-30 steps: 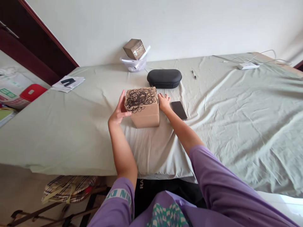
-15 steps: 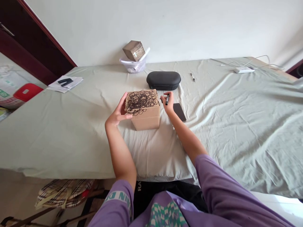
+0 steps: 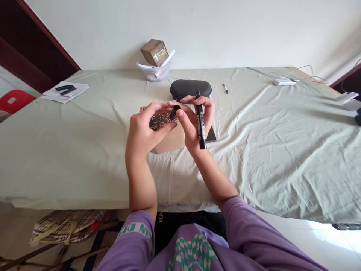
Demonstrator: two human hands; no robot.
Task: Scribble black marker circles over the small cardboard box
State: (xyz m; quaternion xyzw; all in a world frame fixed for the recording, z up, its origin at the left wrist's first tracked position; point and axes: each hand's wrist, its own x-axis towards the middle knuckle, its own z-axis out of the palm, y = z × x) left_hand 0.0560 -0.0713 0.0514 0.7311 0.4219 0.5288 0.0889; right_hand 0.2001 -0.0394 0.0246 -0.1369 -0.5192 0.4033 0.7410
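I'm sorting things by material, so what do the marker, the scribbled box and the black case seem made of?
The marker looks like smooth hard plastic: it is straight, black and printed. The box looks like matte cardboard, brown and flat-sided. The case, dull black and evenly rounded, could be fabric-covered or rubbery.

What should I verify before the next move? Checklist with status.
1. Marker held: ok, in the right hand.
2. Tip uncapped: ok, bare and pointing away from the wearer.
3. Cap secured: cannot tell; it sits among the fingers of both hands, and which one grips it is unclear.
4. Box standing on the cloth: ok.
5. Box top in full view: not ok, the left hand covers part of the scribbles.
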